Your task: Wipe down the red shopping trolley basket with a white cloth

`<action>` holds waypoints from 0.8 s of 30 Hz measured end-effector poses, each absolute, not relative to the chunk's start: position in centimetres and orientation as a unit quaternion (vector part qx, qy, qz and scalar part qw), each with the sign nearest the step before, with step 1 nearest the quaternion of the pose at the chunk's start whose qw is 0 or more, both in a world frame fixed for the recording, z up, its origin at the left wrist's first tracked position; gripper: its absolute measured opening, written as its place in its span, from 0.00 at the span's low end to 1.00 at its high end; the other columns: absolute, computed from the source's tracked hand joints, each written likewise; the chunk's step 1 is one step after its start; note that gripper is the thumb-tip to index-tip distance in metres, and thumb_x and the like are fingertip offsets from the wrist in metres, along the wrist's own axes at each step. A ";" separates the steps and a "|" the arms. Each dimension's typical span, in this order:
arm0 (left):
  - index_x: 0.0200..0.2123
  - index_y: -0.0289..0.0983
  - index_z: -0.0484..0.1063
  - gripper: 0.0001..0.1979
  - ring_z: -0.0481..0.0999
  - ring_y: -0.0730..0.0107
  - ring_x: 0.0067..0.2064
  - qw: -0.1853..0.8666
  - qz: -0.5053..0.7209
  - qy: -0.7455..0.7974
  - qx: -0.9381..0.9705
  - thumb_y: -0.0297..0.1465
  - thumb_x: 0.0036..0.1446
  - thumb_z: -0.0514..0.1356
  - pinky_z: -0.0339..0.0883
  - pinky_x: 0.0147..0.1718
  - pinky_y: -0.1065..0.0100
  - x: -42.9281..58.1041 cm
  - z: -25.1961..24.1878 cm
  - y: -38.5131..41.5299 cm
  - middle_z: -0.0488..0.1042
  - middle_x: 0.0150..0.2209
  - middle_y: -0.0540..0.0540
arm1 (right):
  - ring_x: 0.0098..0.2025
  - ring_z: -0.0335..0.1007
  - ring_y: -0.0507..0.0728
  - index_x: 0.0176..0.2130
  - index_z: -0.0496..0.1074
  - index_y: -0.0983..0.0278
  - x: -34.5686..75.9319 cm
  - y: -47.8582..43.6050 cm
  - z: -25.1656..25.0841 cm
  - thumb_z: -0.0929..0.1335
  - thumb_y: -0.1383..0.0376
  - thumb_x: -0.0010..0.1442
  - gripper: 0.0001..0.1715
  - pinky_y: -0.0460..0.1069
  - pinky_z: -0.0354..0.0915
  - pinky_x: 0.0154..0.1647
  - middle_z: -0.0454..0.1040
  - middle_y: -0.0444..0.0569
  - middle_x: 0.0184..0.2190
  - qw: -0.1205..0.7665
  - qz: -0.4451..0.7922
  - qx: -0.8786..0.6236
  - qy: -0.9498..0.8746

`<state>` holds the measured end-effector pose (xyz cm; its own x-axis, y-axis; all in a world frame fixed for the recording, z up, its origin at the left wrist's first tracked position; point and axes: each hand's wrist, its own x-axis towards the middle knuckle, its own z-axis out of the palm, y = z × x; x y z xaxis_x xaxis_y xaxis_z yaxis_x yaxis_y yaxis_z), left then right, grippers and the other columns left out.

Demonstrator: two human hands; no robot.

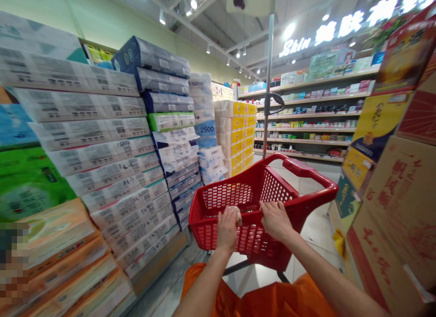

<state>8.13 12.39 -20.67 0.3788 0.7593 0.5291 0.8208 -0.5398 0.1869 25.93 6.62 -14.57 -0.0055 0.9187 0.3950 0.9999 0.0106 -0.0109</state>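
Observation:
A red plastic shopping cart (218,237) stands right in front of me, turned so that its side faces me and its handle points to the right. My left hand (227,228) is closed at the near rim, with a small pale crumpled thing (236,213) by the thumb; what it is I cannot make out. Further right along the same rim, my right hand (276,220) has its fingers bent over the edge and grips the cart. Both palms are hidden. Through the mesh, no goods show in the part of the basket I can see.
Tall stacks of tissue packs (119,140) line the left side, with yellow-fronted packs (238,135) farther back. Cardboard boxes (391,194) are piled close on the right. Behind the cart rise a metal pole (269,58) and shelves (313,128) of small goods.

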 end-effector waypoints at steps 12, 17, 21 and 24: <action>0.54 0.33 0.59 0.25 0.55 0.63 0.59 -0.019 -0.321 -0.476 -0.819 0.20 0.51 0.44 0.49 0.56 0.52 3.9 -21.8 14.4 0.61 0.56 0.39 | 0.52 0.56 0.61 0.56 0.58 0.68 24.3 6.7 -14.2 0.57 0.65 0.55 0.29 0.59 0.38 0.56 0.64 0.56 0.52 0.167 -0.082 -0.693 -0.697; 0.60 0.30 0.44 0.35 0.47 0.63 0.62 -0.038 -0.259 -0.420 -0.869 0.24 0.47 0.49 0.42 0.58 0.52 6.8 -20.8 13.1 0.49 0.61 0.36 | 0.60 0.43 0.63 0.59 0.51 0.59 19.2 7.8 -16.2 0.59 0.58 0.57 0.31 0.63 0.38 0.57 0.49 0.52 0.61 0.184 -0.048 -0.621 -0.760; 0.59 0.31 0.48 0.37 0.44 0.60 0.62 0.021 -0.154 -0.491 -0.857 0.26 0.43 0.52 0.34 0.58 0.50 3.7 -20.2 12.7 0.48 0.61 0.39 | 0.58 0.48 0.66 0.56 0.57 0.59 16.6 9.7 -17.9 0.62 0.59 0.57 0.27 0.65 0.42 0.56 0.54 0.55 0.59 0.184 -0.088 -0.607 -0.768; 0.59 0.32 0.49 0.35 0.45 0.62 0.62 0.038 -0.112 -0.500 -0.858 0.28 0.45 0.52 0.35 0.59 0.52 2.6 -19.7 12.6 0.50 0.61 0.42 | 0.52 0.58 0.60 0.50 0.63 0.61 18.0 10.5 -18.0 0.60 0.67 0.58 0.19 0.61 0.44 0.57 0.65 0.53 0.51 0.175 -0.124 -0.606 -0.766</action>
<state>2.55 12.63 -19.74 0.4748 0.8496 0.2297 0.8664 -0.4970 0.0475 18.03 10.52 -18.03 -0.2031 0.8853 0.4184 0.9721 0.2337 -0.0226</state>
